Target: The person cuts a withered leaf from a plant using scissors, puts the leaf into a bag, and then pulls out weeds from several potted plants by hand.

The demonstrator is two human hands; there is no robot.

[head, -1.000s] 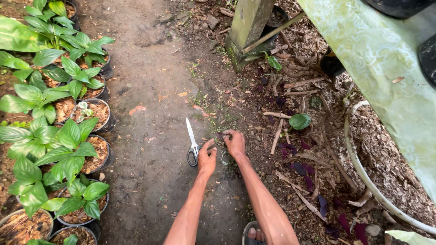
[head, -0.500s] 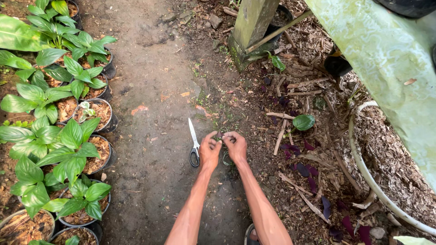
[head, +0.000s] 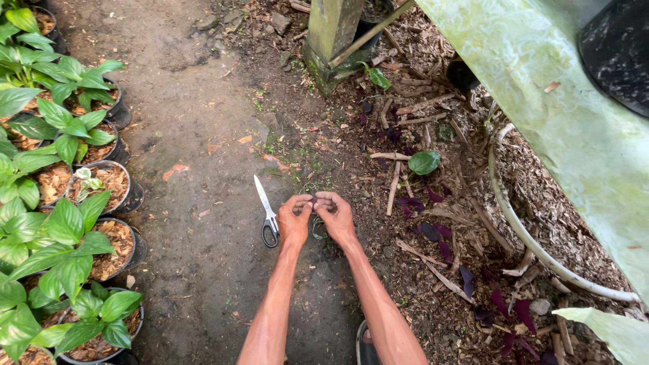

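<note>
Both arms reach straight forward and down from the bottom edge of the view, forearms nearly parallel and narrowing toward each other, so that the hands meet low over the dirt path (head: 196, 135). The left hand (head: 295, 220) is palm down with its knuckles up and its fingers curled inward toward the right. The right hand (head: 336, 216) mirrors it, fingers bent toward the left. The fingertips of the two hands touch or nearly touch, and each grip is pinched together on something small and dark between them; it is too small to tell what it is. A thin green stem (head: 318, 233) curls on the ground just under and between the wrists.

Scissors (head: 266, 211) lie flat on the path just beside the left hand, blades closed and pointing away from the person, black handles nearest the left wrist. Neither hand touches them.

To the left a row of potted plants (head: 74, 223) with broad green leaves stands along the path edge, their black pots filled with brown chips. To the right the ground is covered in mulch (head: 541, 203) strewn with sticks and purple leaves (head: 433, 233). A single round green leaf (head: 424, 162) lies beyond the right hand. A mossy post (head: 332, 30) stands at the top, and a pale hose (head: 534, 247) curves through the mulch at far right.
</note>
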